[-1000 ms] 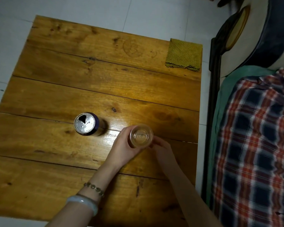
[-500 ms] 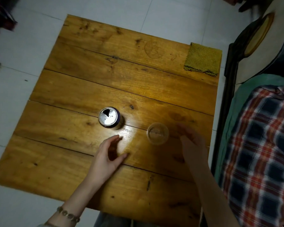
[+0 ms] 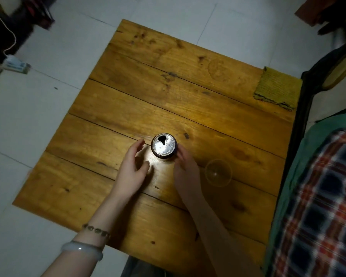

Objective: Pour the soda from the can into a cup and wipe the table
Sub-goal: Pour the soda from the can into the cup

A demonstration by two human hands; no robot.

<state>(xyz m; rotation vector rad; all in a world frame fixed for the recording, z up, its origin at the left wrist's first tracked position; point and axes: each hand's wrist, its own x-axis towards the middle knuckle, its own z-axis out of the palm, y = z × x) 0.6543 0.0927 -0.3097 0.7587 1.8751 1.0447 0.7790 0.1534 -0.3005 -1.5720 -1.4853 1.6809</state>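
An opened soda can (image 3: 164, 145) with a dark body stands upright in the middle of the wooden table (image 3: 188, 100). My right hand (image 3: 186, 170) reaches it from the near right, fingers curled against its right side. My left hand (image 3: 133, 166) hovers just left of the can, thumb and fingers spread in a relaxed curve, holding nothing and not touching it. A clear plastic cup (image 3: 218, 172) stands upright to the right of my right hand and looks empty. A folded yellow-green cloth (image 3: 278, 88) lies at the table's far right corner.
A bed or sofa with a green cover (image 3: 300, 156) and a plaid cloth (image 3: 318, 206) runs along the table's right edge. White floor tiles (image 3: 38, 126) surround the table on the left and far sides. Small items and a cable (image 3: 14, 64) lie on the floor at far left.
Both hands let go of the cup and moved left to the can. My right hand now holds the can's right side; my left hand came up beside it. The camera view shifted.
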